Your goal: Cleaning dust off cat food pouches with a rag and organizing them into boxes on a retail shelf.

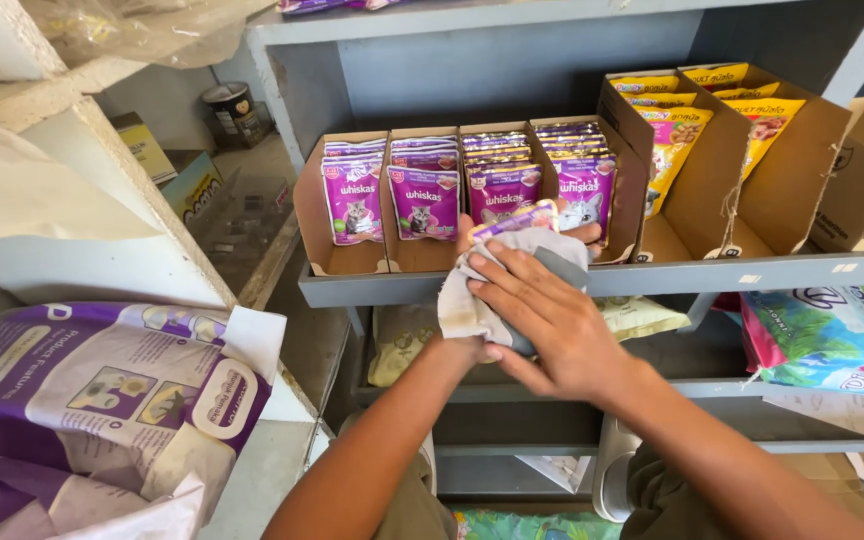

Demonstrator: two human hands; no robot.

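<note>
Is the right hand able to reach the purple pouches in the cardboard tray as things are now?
Probably yes: the right hand lies on a grey cloth just before the purple pouches, and the cardboard tray is open in front.

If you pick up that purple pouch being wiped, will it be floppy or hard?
The purple pouch is probably bendy, since it looks thin and flat like foil. It likely feels light, as the left hand alone props it up under the grey cloth. Its shiny skin may be slippery, so the right hand pressing the cloth could make it slide.
</note>
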